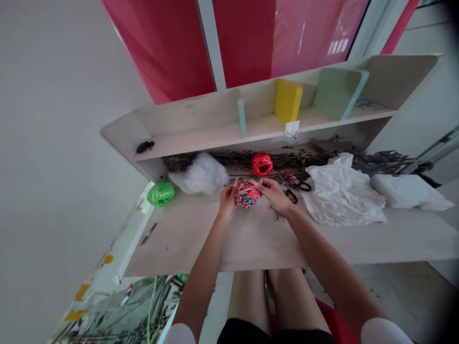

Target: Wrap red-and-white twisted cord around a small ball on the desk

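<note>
A ball of red, white and green twine (246,194) sits between both hands above the pale wooden desk (251,239). My left hand (227,200) cups its left side with the fingers curled against it. My right hand (273,192) pinches the ball's upper right edge, fingers closed on the twine. A thin strand runs from the ball toward a small red bundle (291,177) beside black scissors (299,187).
On the desk lie a red ribbon roll (261,164), a green ribbon roll (161,193), white stuffing (201,175), a crumpled white sheet (340,191) and a white block (409,191). Dark twigs (376,162) line the back under a shelf (251,129). Debris lies on the floor at left.
</note>
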Tool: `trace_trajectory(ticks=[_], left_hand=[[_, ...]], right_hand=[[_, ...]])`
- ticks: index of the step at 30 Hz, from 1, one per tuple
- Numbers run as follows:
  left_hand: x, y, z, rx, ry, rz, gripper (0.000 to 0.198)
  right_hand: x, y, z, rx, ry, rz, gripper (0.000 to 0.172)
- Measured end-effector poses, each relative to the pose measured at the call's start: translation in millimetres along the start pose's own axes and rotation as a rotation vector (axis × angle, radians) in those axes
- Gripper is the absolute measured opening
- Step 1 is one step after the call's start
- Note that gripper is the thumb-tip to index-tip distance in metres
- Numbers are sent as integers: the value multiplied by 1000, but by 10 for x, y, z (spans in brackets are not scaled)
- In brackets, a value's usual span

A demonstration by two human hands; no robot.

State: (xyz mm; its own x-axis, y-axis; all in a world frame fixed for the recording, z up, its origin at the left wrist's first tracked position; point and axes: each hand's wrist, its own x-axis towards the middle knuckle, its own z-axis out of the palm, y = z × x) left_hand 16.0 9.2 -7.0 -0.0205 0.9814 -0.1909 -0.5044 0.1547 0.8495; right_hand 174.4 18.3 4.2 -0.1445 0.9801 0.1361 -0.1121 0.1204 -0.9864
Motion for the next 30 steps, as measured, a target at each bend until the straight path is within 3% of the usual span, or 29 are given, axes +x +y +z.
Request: trace_trajectory(ticks=[3,9,14,23,30], left_hand=[[-26,-19,34,63,-30,71,44],[-109,-36,82,138,-179,76,63],[-130,-27,75,124,-225,102,52],[-97,69,38,114,-134,230,58],[-133,100,39,91,-210,170,56]], right_hand=[[-20,-34,31,-52,11,1,52],[-12,-17,55,-78,25,9,49],[-7,-1,20,-53,-24,-28,48],[-25,-49,-16,5,10,-69,50],[-20,-5,26,-47,-43,-51,49]])
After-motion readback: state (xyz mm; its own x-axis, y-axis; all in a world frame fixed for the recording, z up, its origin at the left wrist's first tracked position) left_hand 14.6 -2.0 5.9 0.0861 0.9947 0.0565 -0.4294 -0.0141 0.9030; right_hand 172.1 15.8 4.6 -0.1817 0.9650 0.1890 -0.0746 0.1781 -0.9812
